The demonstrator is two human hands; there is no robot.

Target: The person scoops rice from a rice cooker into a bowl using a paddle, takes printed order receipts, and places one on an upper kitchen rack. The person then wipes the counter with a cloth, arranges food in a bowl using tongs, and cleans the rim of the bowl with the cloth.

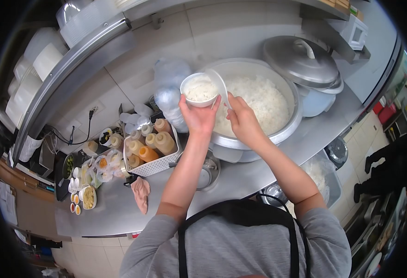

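Observation:
A small white bowl (pixel 200 89) filled with rice rests in my left hand (pixel 199 114), whose fingers wrap round its underside. My right hand (pixel 243 116) grips the handle of a white rice paddle (pixel 219 83); its broad end touches the bowl's right rim. Both hands are at the left side of a large metal-rimmed pot (pixel 298 109), my right hand over its front left part. Cooked white rice (pixel 263 99) lies heaped inside the pot.
A white basket (pixel 155 164) of squeeze bottles stands left of my left arm. A lidded pot (pixel 305 60) is at the back right. Near the counter's front lie a pink cloth (pixel 140 193) and a metal pan (pixel 206 173). Small containers (pixel 76 185) stand far left.

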